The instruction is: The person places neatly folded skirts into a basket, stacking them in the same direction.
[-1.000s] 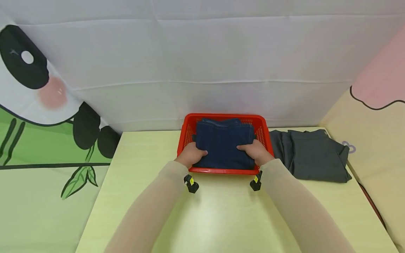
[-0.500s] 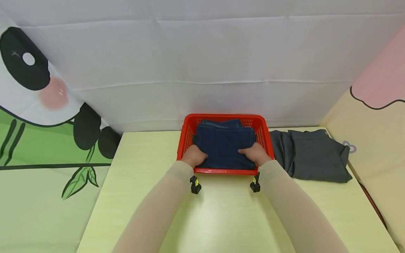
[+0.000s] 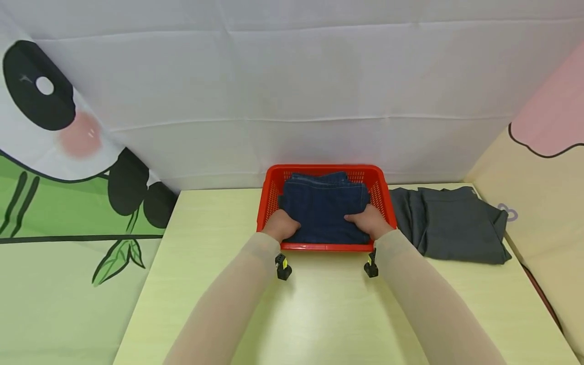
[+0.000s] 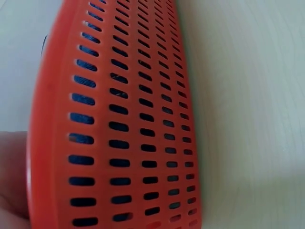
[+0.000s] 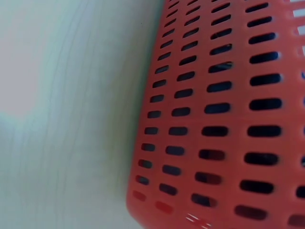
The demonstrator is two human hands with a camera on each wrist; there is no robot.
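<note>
A folded pair of dark blue jeans [image 3: 324, 208] lies inside a red plastic basket [image 3: 326, 247]. My left hand [image 3: 279, 225] reaches over the front left of the basket and grips the left edge of the jeans, thumb on top. On the opposite side my right hand [image 3: 370, 220] holds the right edge the same way. The other fingers of both hands are hidden between cloth and basket. In the left wrist view, part of the left hand [image 4: 12, 176] shows behind the basket's rim [image 4: 45, 119]. The right wrist view has only the slotted basket wall [image 5: 194, 142] and tabletop.
Folded dark grey cloth [image 3: 463, 223] lies on the table [image 3: 219, 223] just right of the basket. A white cloth wall [image 3: 319, 76] rises behind the basket. Printed panels stand at left [image 3: 45, 203] and right [image 3: 543, 192].
My left hand has shifted slightly to the right along the jeans' front left corner. The jeans and basket stay nearly in place, and my right hand has barely moved.
</note>
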